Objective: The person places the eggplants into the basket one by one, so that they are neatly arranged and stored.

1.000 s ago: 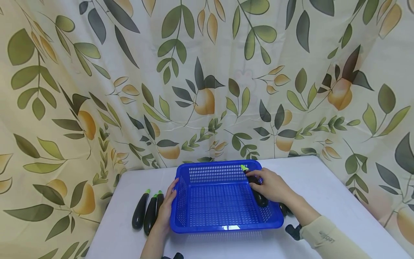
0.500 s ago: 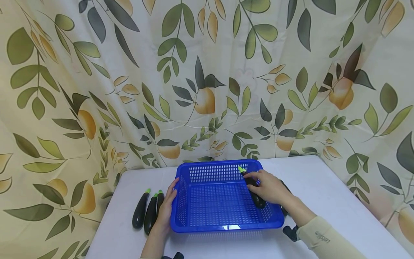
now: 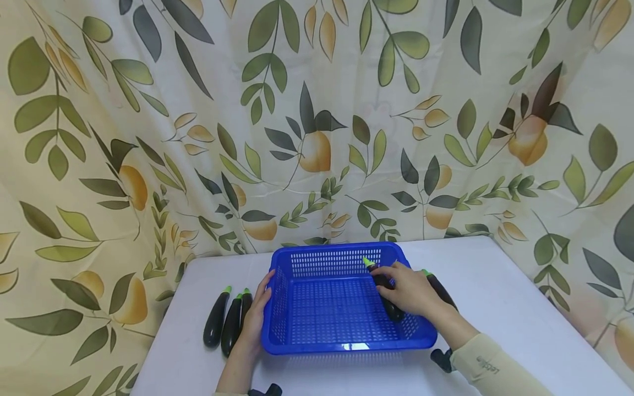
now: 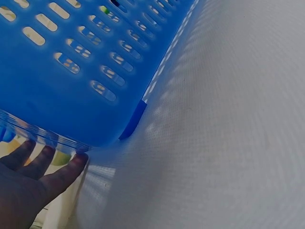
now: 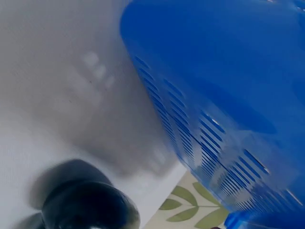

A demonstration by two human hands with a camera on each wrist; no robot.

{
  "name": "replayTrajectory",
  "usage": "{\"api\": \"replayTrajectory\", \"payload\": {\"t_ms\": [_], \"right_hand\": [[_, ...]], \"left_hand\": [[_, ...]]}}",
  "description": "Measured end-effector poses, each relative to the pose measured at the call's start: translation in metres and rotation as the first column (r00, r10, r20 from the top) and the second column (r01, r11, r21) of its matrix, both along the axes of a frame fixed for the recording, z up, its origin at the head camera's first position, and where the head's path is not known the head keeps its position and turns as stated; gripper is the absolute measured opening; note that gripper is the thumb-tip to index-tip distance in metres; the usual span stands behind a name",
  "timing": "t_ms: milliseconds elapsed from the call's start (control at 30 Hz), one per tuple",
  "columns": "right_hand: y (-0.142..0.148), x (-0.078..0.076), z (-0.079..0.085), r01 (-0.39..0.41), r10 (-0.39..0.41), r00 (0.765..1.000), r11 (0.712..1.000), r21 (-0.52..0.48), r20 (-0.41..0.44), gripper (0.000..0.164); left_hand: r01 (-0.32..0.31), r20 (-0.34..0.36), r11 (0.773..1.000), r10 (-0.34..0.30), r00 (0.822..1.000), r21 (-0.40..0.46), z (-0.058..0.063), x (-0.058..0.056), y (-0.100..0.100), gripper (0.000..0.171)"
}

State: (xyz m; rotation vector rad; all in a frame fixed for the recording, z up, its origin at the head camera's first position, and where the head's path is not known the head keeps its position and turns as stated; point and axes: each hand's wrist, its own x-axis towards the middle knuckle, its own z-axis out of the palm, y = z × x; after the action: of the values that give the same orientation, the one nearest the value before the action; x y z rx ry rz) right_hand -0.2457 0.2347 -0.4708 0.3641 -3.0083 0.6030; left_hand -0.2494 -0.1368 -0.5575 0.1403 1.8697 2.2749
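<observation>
A blue perforated basket (image 3: 322,345) stands mid-table. My left hand (image 3: 255,314) rests flat against its left wall, fingers straight along the rim (image 4: 52,164). My right hand (image 3: 411,289) reaches over the right wall and grips a dark eggplant (image 3: 391,309) with a green stem, low inside the basket near its right side. Three more eggplants (image 3: 229,324) lie side by side on the white table just left of my left hand. Another eggplant (image 3: 438,289) lies outside the basket on the right, behind my right wrist; its rounded end (image 5: 88,202) shows in the right wrist view.
The white table (image 3: 520,308) ends at a leaf-and-fruit patterned curtain (image 3: 317,121) behind and on both sides. A small black object (image 3: 440,358) sits by my right sleeve near the front edge. The basket wall (image 5: 209,95) fills the right wrist view.
My right hand has carried the eggplant a little left and lower into the basket. The eggplant outside on the right has come into view. My left hand has stayed put.
</observation>
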Motion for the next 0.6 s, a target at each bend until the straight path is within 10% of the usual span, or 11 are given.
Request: {"api": "replayTrajectory", "payload": {"t_ms": [600], "right_hand": [[-0.006, -0.004, -0.021, 0.011, -0.001, 0.998, 0.988, 0.157, -0.064, 0.033]], "left_hand": [[0.009, 0.009, 1.000, -0.009, 1.000, 0.020, 0.000, -0.003, 0.000, 0.051]]}}
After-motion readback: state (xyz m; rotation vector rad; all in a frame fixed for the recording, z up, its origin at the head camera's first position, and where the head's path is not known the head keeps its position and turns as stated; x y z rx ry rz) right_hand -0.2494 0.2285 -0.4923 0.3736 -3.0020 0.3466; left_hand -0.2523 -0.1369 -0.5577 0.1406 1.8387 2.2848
